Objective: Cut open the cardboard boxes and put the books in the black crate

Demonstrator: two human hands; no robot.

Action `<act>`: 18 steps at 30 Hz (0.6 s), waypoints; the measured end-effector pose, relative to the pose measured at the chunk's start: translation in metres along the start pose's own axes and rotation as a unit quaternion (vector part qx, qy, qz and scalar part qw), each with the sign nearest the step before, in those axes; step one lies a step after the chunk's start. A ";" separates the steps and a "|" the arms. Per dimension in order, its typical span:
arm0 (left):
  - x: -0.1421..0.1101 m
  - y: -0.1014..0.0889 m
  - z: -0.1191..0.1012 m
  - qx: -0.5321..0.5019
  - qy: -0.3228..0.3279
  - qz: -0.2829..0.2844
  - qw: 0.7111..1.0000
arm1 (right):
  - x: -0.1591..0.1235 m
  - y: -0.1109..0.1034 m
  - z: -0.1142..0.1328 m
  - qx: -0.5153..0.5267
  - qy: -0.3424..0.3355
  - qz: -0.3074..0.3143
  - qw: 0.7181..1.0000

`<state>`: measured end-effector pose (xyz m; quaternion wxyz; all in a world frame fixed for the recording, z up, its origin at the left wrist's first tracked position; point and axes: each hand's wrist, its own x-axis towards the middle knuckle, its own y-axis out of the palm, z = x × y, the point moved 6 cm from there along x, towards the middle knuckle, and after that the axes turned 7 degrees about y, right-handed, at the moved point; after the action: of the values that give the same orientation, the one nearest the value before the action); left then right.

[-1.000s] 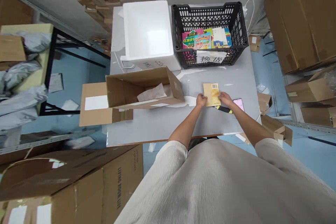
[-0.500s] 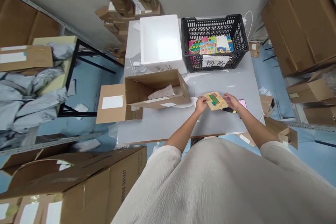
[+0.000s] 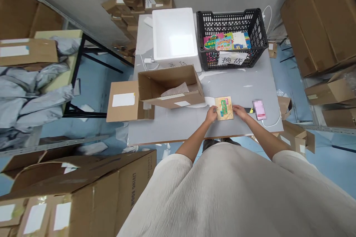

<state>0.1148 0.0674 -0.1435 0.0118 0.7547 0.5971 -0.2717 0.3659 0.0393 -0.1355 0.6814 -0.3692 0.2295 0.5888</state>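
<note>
A small tan book (image 3: 224,108) with a green and red cover picture lies face up near the front of the grey table (image 3: 178,126). My left hand (image 3: 211,114) grips its left edge and my right hand (image 3: 239,111) grips its right edge, so both hold it. An open cardboard box (image 3: 171,87) with crumpled paper inside lies on its side just left of the book.
A white foam box (image 3: 174,37) and a black plastic crate (image 3: 231,39) with colourful books stand at the back of the table. A pink phone (image 3: 259,109) on a white cable lies right of my right hand. Cardboard boxes stand around on the floor and shelves.
The book showed its back with a barcode, then was turned over between both hands; its picture cover faces up now. The view shifted slightly.
</note>
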 end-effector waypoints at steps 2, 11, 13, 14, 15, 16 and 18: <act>-0.001 0.000 0.006 -0.005 -0.008 0.004 1.000 | 0.002 -0.001 -0.008 0.000 0.006 -0.008 1.000; -0.003 0.019 0.017 -0.007 -0.015 0.045 0.999 | 0.008 0.007 -0.033 -0.036 0.012 -0.021 0.999; -0.005 0.025 0.019 -0.002 -0.017 0.058 0.998 | 0.009 0.008 -0.035 -0.042 0.007 -0.024 0.999; -0.006 0.027 0.021 0.002 -0.018 0.064 0.998 | 0.010 0.009 -0.036 -0.047 0.004 -0.027 0.999; -0.008 0.029 0.022 0.006 -0.019 0.070 0.997 | 0.011 0.009 -0.036 -0.051 -0.001 -0.029 0.998; -0.009 0.031 0.023 0.011 -0.020 0.074 0.997 | 0.011 0.009 -0.036 -0.056 -0.007 -0.031 0.998; -0.012 0.032 0.026 0.020 -0.021 0.082 0.996 | 0.012 0.009 -0.035 -0.067 -0.024 -0.032 0.997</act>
<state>0.1320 0.0389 -0.1702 0.0312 0.7950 0.5275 -0.2979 0.3641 0.0204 -0.1682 0.6787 -0.4073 0.1614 0.5894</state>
